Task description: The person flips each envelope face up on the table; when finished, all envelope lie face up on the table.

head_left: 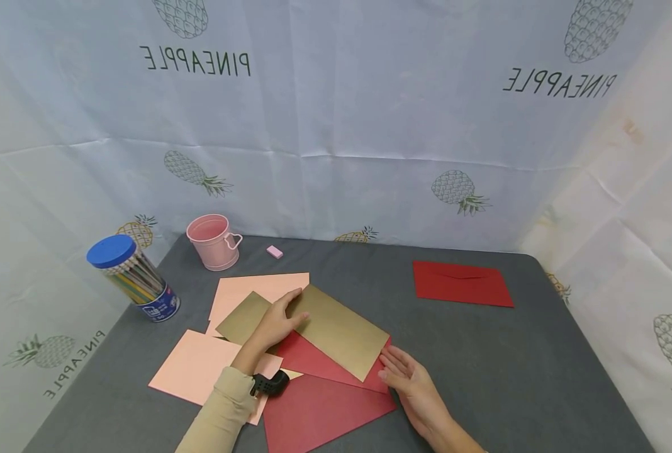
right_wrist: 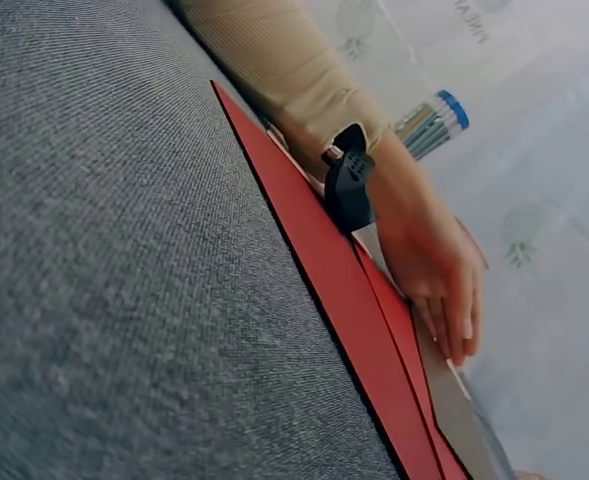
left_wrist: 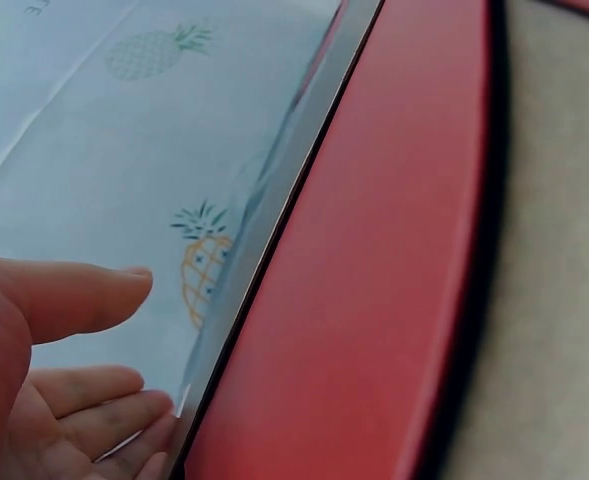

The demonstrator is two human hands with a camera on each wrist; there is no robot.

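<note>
A gold envelope (head_left: 336,330) lies slantwise on top of two dark red envelopes (head_left: 324,409) and several pink sheets (head_left: 200,371) at the table's near middle. My left hand (head_left: 282,318), in a beige sleeve with a black wrist strap, rests flat on the gold envelope's left part, fingers straight. My right hand (head_left: 401,371) lies open beside the gold envelope's lower right corner, fingertips touching the red envelope's edge. In the right wrist view the left hand (right_wrist: 439,270) lies flat on the stacked red envelope (right_wrist: 344,300). In the left wrist view the fingers (left_wrist: 74,300) are straight beside a red envelope (left_wrist: 374,300).
A third red envelope (head_left: 462,283) lies alone at the back right. A pink cup (head_left: 214,241), a pink eraser (head_left: 274,251) and a blue-lidded tub of pencils (head_left: 134,270) stand at the back left. The grey table (head_left: 511,377) is ringed by a pineapple-print sheet.
</note>
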